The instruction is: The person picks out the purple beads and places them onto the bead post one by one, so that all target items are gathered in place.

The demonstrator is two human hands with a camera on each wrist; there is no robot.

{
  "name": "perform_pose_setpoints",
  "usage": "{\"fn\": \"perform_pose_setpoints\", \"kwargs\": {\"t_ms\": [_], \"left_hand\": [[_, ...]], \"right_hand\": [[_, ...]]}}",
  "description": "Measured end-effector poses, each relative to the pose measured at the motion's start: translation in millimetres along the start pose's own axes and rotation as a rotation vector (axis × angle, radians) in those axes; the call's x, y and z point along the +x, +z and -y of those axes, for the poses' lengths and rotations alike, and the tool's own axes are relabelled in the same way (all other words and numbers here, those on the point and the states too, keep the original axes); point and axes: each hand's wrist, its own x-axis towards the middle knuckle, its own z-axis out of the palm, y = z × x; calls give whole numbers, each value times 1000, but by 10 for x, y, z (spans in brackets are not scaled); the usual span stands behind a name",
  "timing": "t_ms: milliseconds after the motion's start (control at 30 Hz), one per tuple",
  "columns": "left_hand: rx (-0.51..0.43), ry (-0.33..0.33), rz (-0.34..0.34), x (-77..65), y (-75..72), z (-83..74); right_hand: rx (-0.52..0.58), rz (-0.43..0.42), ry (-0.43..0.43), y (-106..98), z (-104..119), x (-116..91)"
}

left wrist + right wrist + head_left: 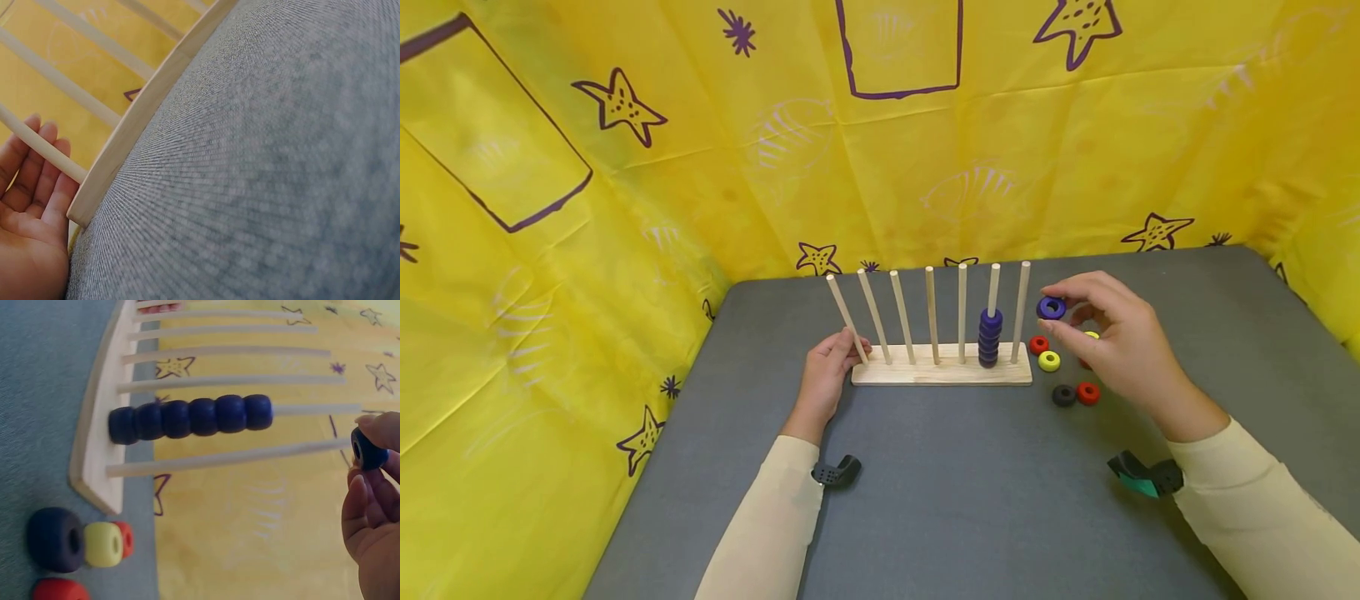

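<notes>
My right hand (1116, 329) pinches a blue ring bead (1051, 308) between thumb and fingertips. The bead is raised near the top of the rightmost peg (1021, 312), its hole showing. Several blue beads (190, 417) are stacked on the second peg from the right of a wooden peg rack (940, 375); the other pegs are bare. My left hand (829, 371) is at the rack's left end, its fingers (37, 169) extended behind the leftmost peg (44, 147), close against the base end.
Loose beads lie on the grey table (925, 500) right of the rack: a yellow bead (1049, 361), a black-looking bead (1063, 395), a red bead (1087, 393) and another red bead (1038, 345). More sit partly hidden behind my right hand. A yellow patterned cloth (880, 167) hangs behind.
</notes>
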Motion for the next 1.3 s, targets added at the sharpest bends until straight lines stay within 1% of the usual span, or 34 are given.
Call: {"fn": "perform_pose_setpoints", "kwargs": {"t_ms": [500,800,1167,1300], "left_hand": [[-2,-4,3,-2,-5,3],[-11,-5,0,-8,-6,-4],[15,-8,10,-6,-5,-9],[14,-8,10,-8,-6,-15]], "right_hand": [[50,-12,-74,33,252,305],[86,-10,-129,97,281,439],[107,5,-106,173,262,545],[94,10,-88,207,259,576]]}}
